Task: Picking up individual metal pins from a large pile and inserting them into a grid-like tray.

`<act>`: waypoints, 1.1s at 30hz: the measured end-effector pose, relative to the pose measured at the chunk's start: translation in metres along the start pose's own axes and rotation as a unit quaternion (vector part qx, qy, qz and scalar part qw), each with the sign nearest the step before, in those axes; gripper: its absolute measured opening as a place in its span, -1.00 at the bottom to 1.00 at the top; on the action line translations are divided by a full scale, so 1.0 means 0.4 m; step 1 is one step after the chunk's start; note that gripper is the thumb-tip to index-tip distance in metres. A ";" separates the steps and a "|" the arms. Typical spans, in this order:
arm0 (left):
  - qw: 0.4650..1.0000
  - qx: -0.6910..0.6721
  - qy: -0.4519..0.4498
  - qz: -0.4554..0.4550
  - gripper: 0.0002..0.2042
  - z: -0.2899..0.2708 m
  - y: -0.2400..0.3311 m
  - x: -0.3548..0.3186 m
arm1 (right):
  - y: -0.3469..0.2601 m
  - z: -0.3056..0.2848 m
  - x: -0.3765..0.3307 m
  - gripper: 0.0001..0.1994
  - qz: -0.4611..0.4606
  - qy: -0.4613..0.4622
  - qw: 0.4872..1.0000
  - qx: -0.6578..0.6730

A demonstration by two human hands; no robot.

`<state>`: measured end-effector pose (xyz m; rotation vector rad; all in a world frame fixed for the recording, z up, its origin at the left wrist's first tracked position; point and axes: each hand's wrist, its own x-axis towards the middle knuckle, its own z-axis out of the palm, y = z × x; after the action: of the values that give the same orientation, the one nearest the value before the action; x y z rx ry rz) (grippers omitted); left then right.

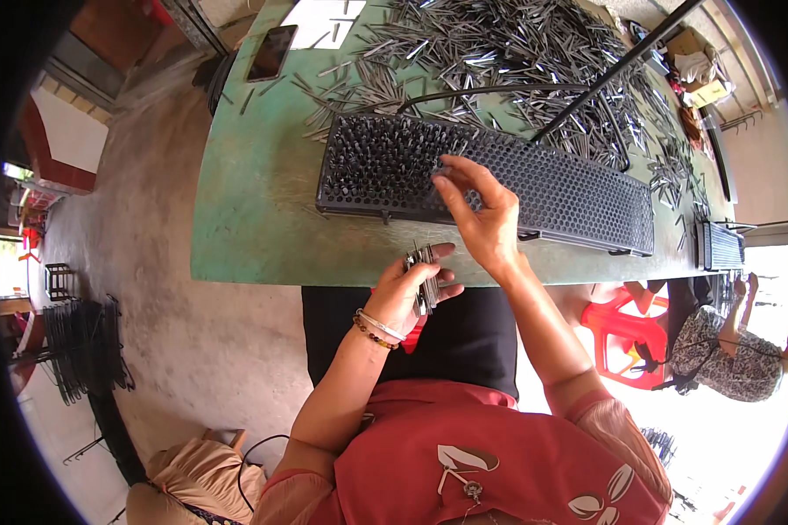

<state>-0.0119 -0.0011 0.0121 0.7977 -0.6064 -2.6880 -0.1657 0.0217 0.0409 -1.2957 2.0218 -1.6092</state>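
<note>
My left hand [394, 296] is closed round a bundle of thin dark metal strips [423, 280] near the table's front edge. Over the middle of a long black perforated tray [578, 188], my right hand [486, 217] has thumb and forefinger pinched together. What sits between those fingertips is too small to make out. Many short dark pieces [381, 162] stand upright in the tray's left part, while its right part shows open round holes. A thin black rod frame [490, 88] rises behind the tray.
A large heap of loose strips [499, 44] covers the far side of the green table [254, 201]. A phone [272, 52] lies at the far left corner. To the right are a second tray [721, 247], a red stool [626, 337] and another person [727, 350].
</note>
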 end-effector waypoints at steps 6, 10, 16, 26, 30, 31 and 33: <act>0.999 0.000 -0.038 0.004 -0.68 -0.028 -0.009 0.001 | 0.033 0.025 0.007 -0.73 -0.167 0.012 0.976 -0.139; 1.000 -0.012 -0.028 0.007 -0.73 -0.031 -0.006 -0.006 | 0.040 0.028 0.004 -0.77 -0.245 0.017 0.950 -0.195; 0.999 -0.013 -0.016 0.049 -0.74 -0.029 0.003 -0.013 | 0.000 -0.003 -0.019 -0.82 -0.146 0.011 0.981 -0.130; 1.000 -0.010 -0.019 0.008 -0.74 -0.006 -0.016 0.015 | -0.017 -0.087 -0.035 -0.82 0.158 -0.088 0.978 0.101; 0.996 -0.031 -0.058 -0.057 -0.72 0.015 -0.029 0.039 | 0.029 -0.100 0.034 -0.81 0.073 0.033 0.996 0.043; 0.994 -0.033 -0.049 -0.093 -0.72 0.028 -0.026 0.040 | 0.041 -0.095 0.049 -0.81 0.060 0.053 0.996 0.049; 0.989 -0.030 -0.036 -0.142 -0.73 0.037 -0.028 0.045 | 0.048 -0.083 0.063 -0.82 0.049 0.069 0.995 0.058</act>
<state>-0.0366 0.0068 0.0099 0.8293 -0.4549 -2.9885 -0.2114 0.0241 0.0439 -1.0558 2.0005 -1.7856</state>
